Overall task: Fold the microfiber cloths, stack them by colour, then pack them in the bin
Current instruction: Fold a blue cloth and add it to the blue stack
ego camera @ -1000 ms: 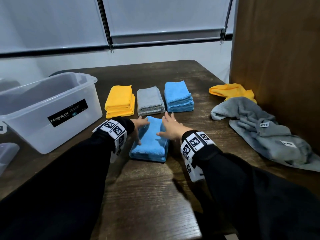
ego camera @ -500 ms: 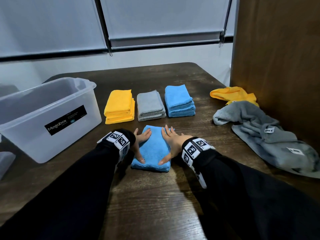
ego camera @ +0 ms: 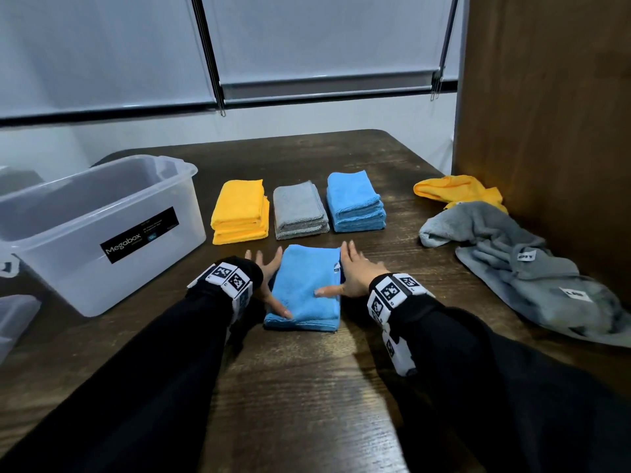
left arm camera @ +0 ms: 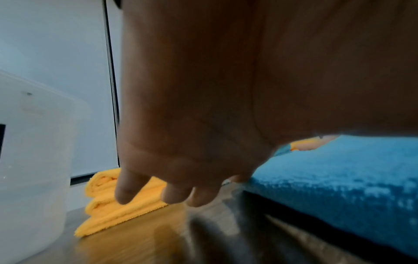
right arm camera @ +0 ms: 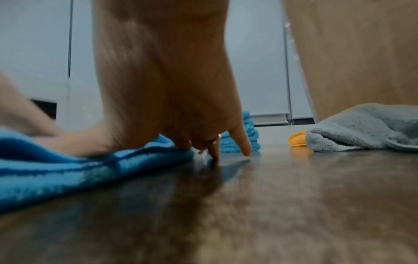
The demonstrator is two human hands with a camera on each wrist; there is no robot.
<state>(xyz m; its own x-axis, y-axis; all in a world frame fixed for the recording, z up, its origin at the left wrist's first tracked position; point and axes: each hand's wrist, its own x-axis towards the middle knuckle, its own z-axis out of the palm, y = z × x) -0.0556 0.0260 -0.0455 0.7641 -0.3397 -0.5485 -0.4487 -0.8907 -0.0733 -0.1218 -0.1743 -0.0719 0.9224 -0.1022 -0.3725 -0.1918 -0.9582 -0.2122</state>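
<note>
A folded blue cloth (ego camera: 307, 288) (left arm camera: 339, 182) (right arm camera: 68, 171) lies on the dark table between my hands. My left hand (ego camera: 268, 281) (left arm camera: 203, 142) flanks its left edge with straight fingers, thumb on the cloth's near left corner. My right hand (ego camera: 351, 276) (right arm camera: 162, 98) flanks the right edge, fingers straight down to the table, thumb lying across the cloth. Behind stand three folded stacks: yellow (ego camera: 240, 211) (left arm camera: 117, 205), grey (ego camera: 300, 209) and blue (ego camera: 355, 201) (right arm camera: 239, 137). The clear plastic bin (ego camera: 102, 230) (left arm camera: 29, 160) sits at the left and looks empty.
Unfolded cloths lie at the right by a wooden panel (ego camera: 546, 114): a yellow one (ego camera: 454, 191) (right arm camera: 297, 139) and grey ones (ego camera: 512, 264) (right arm camera: 366, 128). Another clear container (ego camera: 13, 319) shows at the far left edge. Bare table (ego camera: 307, 387) stretches in front of me.
Both hands slid from the top of the blue cloth outward to its left and right edges. The cloth stays flat in place.
</note>
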